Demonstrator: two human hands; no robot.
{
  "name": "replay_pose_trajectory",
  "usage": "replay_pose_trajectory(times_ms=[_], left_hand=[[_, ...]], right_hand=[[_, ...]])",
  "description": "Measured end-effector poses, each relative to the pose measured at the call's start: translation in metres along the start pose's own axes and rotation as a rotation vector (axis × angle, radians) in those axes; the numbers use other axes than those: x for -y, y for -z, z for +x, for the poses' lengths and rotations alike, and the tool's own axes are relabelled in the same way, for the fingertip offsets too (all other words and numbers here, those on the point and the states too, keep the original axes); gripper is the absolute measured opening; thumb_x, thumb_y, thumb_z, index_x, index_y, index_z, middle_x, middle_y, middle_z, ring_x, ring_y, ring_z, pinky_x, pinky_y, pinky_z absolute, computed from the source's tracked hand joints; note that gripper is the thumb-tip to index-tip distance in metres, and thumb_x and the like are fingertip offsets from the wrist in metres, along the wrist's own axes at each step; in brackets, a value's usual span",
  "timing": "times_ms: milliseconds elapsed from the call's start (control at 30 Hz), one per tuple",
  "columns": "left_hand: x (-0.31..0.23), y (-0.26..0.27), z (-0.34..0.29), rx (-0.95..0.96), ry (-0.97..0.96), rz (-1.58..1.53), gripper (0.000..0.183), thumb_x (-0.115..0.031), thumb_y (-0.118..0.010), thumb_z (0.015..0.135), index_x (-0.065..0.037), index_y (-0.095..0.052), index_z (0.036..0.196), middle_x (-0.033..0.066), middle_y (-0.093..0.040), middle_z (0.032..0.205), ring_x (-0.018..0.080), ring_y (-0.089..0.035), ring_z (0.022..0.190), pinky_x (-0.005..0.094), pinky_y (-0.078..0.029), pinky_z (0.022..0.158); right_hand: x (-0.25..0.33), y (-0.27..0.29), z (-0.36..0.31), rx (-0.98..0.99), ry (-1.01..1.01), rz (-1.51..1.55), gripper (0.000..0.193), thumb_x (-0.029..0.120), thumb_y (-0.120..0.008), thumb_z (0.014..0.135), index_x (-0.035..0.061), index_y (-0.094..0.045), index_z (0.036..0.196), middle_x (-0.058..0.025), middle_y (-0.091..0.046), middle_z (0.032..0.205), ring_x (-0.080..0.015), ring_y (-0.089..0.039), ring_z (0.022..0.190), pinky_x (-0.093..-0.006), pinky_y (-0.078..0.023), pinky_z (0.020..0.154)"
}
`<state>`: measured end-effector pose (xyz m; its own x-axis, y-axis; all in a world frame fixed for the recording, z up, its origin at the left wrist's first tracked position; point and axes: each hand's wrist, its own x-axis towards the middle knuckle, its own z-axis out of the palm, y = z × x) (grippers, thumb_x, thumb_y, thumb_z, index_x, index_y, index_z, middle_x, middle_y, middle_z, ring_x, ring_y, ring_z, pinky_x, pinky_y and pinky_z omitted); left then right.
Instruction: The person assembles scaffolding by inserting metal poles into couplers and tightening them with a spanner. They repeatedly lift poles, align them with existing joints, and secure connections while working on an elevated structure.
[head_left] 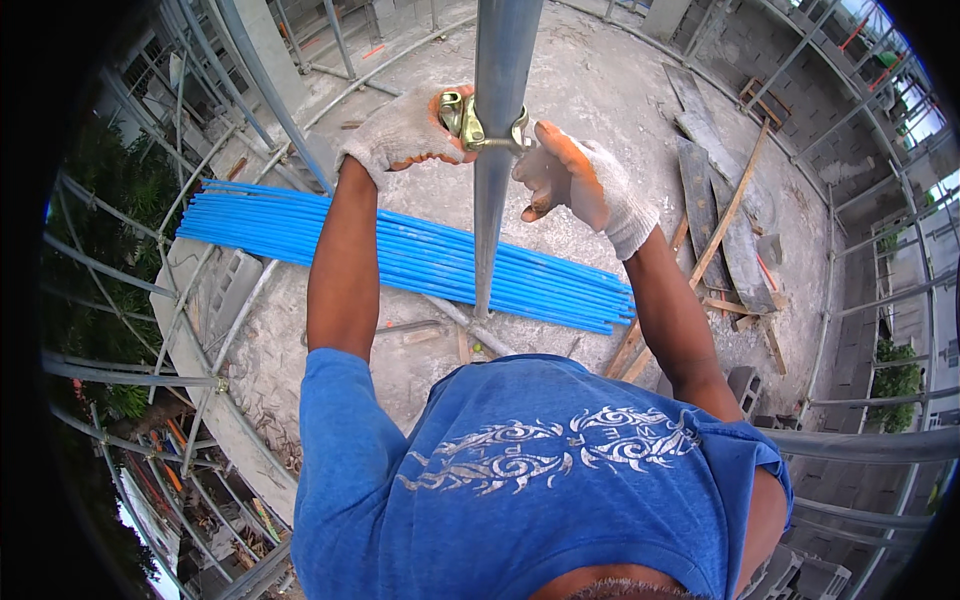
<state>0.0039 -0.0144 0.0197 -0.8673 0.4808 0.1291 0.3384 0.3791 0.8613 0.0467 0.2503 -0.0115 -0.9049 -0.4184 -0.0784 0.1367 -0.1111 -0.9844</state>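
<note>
Rough grey concrete floor (600, 75) carries long bright-blue rods (420, 258), bundled parallel, presumably for tidiness. On an upright grey metal pole (505, 60), a brassy metal coupler (463, 118) sits between the hands: the white-and-orange-gloved left hand (408, 130) clasps it, apparently to steady it; the similarly gloved right hand (582, 178), fingers loosely parted, is beside the coupler's threaded bolt (505, 143), contact unclear.

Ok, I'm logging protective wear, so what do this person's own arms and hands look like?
The left hand and right hand wear off-white knit work gloves with orange coating on the palm side and knit cuffs. Both bare forearms show no cables or markings. The left upper arm has the short sleeve of a blue T-shirt with white swirling print.
</note>
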Motion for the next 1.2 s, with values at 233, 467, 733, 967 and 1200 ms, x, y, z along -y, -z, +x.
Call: replay_pose_trajectory(times_ms=[233,467,733,967,1200], left_hand=[[-0.017,-0.001,-0.001,0.0,-0.046,0.128,0.056,-0.02,-0.088,0.068,-0.01,-0.068,0.119,-0.0045,-0.065,0.072,0.0032,-0.052,0.059,0.0253,-0.043,0.052],[-0.016,-0.02,-0.018,-0.1,0.028,-0.022,0.049,-0.006,-0.085,0.073,-0.004,-0.066,0.118,-0.0024,-0.066,0.085,0.0045,-0.059,0.073,0.024,-0.05,0.061],[-0.017,-0.02,-0.017,-0.1,0.05,0.055,0.045,-0.006,-0.084,0.076,-0.004,-0.066,0.117,-0.0025,-0.066,0.083,0.0049,-0.06,0.071,0.0247,-0.051,0.061],[-0.008,-0.027,-0.019,-0.141,0.057,-0.051,0.055,-0.005,-0.084,0.075,-0.001,-0.062,0.126,-0.0007,-0.067,0.087,0.005,-0.061,0.073,0.0246,-0.054,0.065],[0.046,-0.083,-0.051,-0.405,0.125,-0.274,0.056,-0.001,-0.081,0.075,-0.002,-0.063,0.127,0.0011,-0.068,0.085,0.0055,-0.061,0.067,0.0232,-0.05,0.056]], right_hand=[[-0.002,-0.004,0.012,0.04,0.024,0.049,0.062,0.049,-0.057,0.1,-0.0084,-0.059,0.124,-0.0154,-0.062,0.093,-0.0217,-0.068,0.068,-0.0329,-0.066,0.059],[-0.001,0.012,0.007,0.101,0.15,-0.016,0.057,0.041,-0.068,0.096,-0.0099,-0.061,0.12,-0.0121,-0.062,0.088,-0.0198,-0.067,0.065,-0.0372,-0.067,0.062],[0.011,0.01,0.007,0.098,-0.011,0.112,0.055,0.033,-0.082,0.085,-0.0087,-0.063,0.116,-0.0153,-0.068,0.092,-0.0201,-0.07,0.073,-0.0349,-0.064,0.07],[-0.017,0.016,-0.039,0.16,0.032,-0.26,0.044,0.033,-0.086,0.082,-0.005,-0.073,0.099,-0.0119,-0.072,0.083,-0.0194,-0.072,0.079,-0.0336,-0.059,0.071],[-0.14,0.042,-0.07,-0.213,-0.339,-0.047,0.056,0.046,-0.071,0.094,-0.0081,-0.068,0.08,-0.009,-0.061,0.064,-0.0147,-0.06,0.049,-0.0348,-0.06,0.055]])
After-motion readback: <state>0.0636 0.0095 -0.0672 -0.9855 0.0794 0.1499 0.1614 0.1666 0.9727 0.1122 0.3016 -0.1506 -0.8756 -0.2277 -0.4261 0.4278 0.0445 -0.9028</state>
